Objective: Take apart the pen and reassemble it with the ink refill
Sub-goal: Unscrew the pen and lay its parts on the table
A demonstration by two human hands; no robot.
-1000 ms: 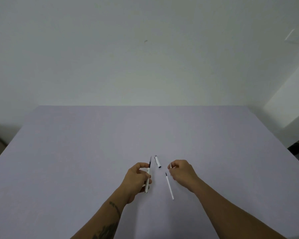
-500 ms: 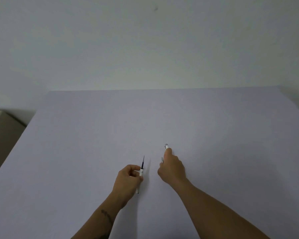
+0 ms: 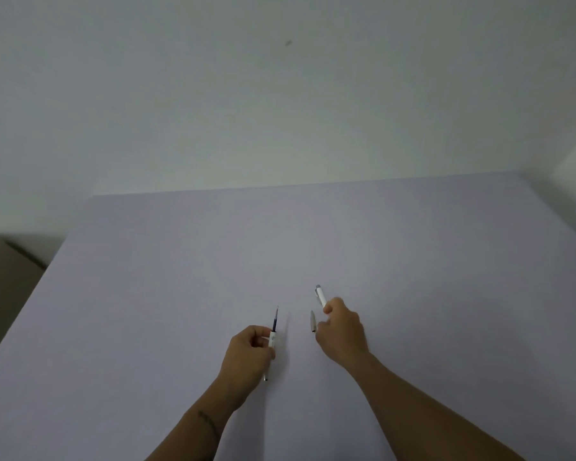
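Note:
My left hand [image 3: 250, 357] is closed around the white pen barrel [image 3: 273, 340], held nearly upright. A dark ink refill [image 3: 275, 319] sticks out of the barrel's top. My right hand [image 3: 341, 331] reaches forward over the table, fingertips pinched on a short white pen piece with a silver end [image 3: 320, 294]. A small grey tip piece [image 3: 312, 320] sits just left of my right thumb; I cannot tell whether it is held or lying on the table. The loose refill seen earlier is out of sight.
The lilac table [image 3: 313, 244] stretches to a pale wall. A brown piece of furniture [image 3: 0, 277] stands beyond the table's left edge.
My right hand has moved forward from beside the loose refill and closed on the short white piece. My left hand still holds the barrel. The camera has tilted up.

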